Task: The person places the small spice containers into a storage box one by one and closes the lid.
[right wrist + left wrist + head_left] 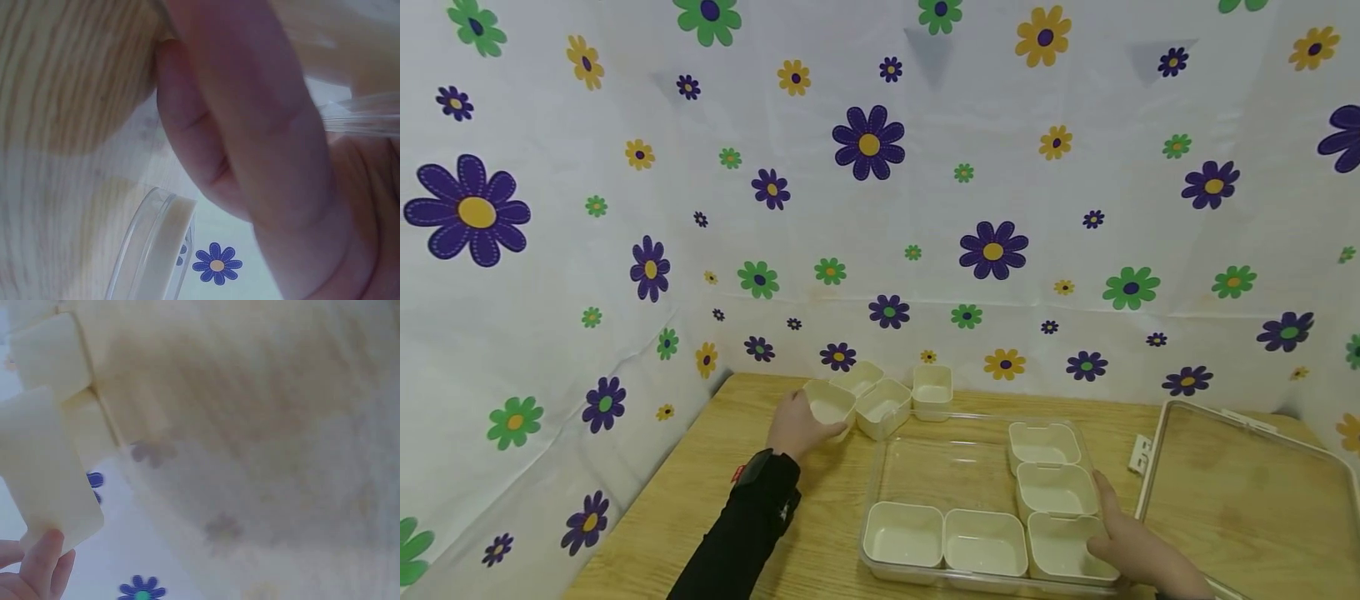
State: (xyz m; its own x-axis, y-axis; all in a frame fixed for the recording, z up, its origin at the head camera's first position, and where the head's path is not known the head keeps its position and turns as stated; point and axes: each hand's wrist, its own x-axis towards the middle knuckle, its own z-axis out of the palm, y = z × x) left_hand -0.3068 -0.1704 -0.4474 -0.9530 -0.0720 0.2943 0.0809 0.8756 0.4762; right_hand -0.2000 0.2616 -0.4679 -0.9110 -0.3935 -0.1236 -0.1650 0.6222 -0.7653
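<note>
My left hand (799, 427) pinches a cream square cup (833, 402) by its side, thumb along its near edge; the left wrist view shows the fingers (42, 565) against the cup (53, 469). Several more cream cups (883, 404) stand close beside it. A clear tray (925, 429) holds cream cups along its front (985, 542) and right side (1056, 487). At its right wall my right hand (1138, 542) grips the tray's edge, the thumb by the front right cup (1067, 546). Up close, the right hand (250, 137) has curled fingers around the clear edge (362, 115).
A clear lid (1247, 500) with a pale rim lies at the right of the wooden table (647, 533). A small white piece (1140, 454) is between lid and tray. Flower-printed sheets (925, 200) hang behind and to the left.
</note>
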